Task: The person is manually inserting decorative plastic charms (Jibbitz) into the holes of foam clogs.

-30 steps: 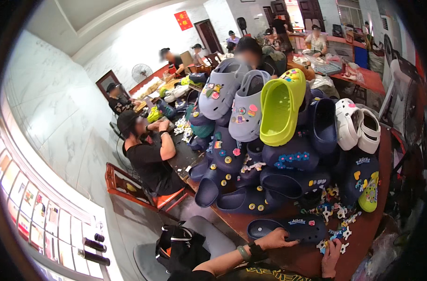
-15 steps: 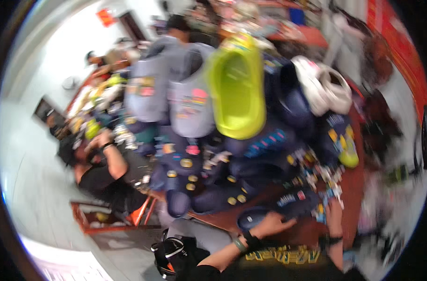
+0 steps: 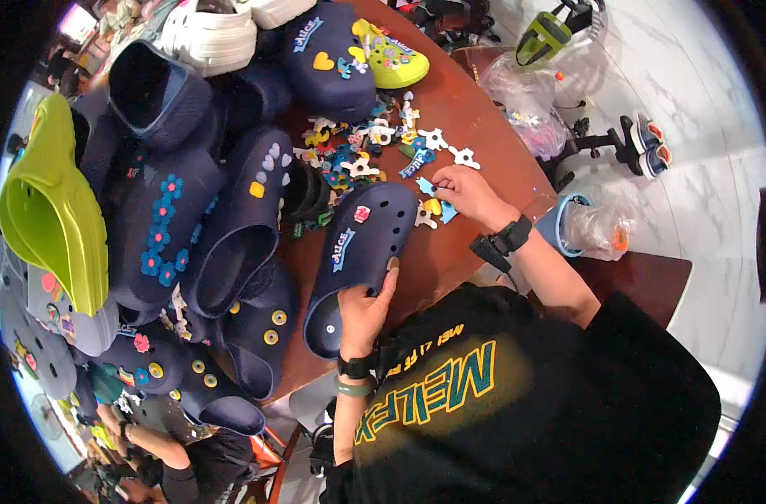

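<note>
A navy clog (image 3: 374, 235) lies tilted near the table's front edge, with a pink charm and a blue lettered charm on its holed upper. My left hand (image 3: 364, 315) grips it at the foot opening, fingers inside and thumb on the outer side. Just right of the clog's toe, my right hand (image 3: 467, 195) is closed, its fingertips pinching at a small blue shoe charm (image 3: 426, 186). A yellow heart charm (image 3: 432, 206) lies beneath those fingers. Beyond the clog spreads a heap of loose shoe charms (image 3: 359, 166) in many colours.
Decorated navy clogs (image 3: 231, 231) pile up on the left, with a lime-green clog (image 3: 80, 235) and white clogs (image 3: 210, 38) on top. The reddish-brown table (image 3: 484, 143) curves away at right. Past it stand a blue bin (image 3: 572, 223) and plastic bags. A co-worker's arm (image 3: 156, 445) shows lower left.
My view has swung right and down, so the clogs now sit further left. The left hand, earlier spread over the clog, now grips its opening. The right hand is at the charms.
</note>
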Tool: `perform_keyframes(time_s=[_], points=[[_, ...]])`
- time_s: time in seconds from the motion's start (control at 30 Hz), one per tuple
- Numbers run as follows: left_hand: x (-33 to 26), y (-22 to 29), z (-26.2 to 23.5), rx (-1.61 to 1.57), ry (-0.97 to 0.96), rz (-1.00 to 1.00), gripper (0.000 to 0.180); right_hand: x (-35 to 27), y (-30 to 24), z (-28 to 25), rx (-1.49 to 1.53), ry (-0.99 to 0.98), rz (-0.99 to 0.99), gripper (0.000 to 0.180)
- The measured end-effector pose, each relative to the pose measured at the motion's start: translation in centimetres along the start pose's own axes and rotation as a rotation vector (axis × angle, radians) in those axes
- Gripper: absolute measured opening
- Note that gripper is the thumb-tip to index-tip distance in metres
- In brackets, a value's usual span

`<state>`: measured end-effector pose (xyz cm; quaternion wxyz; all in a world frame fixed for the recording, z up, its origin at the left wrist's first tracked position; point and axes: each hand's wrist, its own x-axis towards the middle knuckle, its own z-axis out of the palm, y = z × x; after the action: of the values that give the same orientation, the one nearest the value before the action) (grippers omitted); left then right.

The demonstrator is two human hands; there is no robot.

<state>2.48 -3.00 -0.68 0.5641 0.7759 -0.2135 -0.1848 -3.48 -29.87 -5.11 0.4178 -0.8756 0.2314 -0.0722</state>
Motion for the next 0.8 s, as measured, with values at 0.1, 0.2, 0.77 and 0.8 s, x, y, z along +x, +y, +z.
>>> perform_keyframes(time_s=[0.1, 0.2, 0.77, 0.8], points=[[-0.2, 0.0, -0.5, 0.019, 0.000, 0.075, 0.034, -0.7, -1.0, 0.4, -0.020, -0.022, 0.018, 0.018], [0.1, -0.2, -1.4, 0.210, -0.106, 0.127, 0.037, -0.8, -1.2, 1.3, -0.344, 0.100, -0.130, 0.017], [0.2, -0.4, -2.6, 0.326, -0.168, 0.069, 0.043, 0.5, -7.2, 2.8, 0.147, 0.089, -0.530, 0.017], [0.2, -0.4, -2.6, 0.319, -0.165, 0.070, 0.043, 0.5, -7.2, 2.8, 0.151, 0.078, -0.536, 0.017]])
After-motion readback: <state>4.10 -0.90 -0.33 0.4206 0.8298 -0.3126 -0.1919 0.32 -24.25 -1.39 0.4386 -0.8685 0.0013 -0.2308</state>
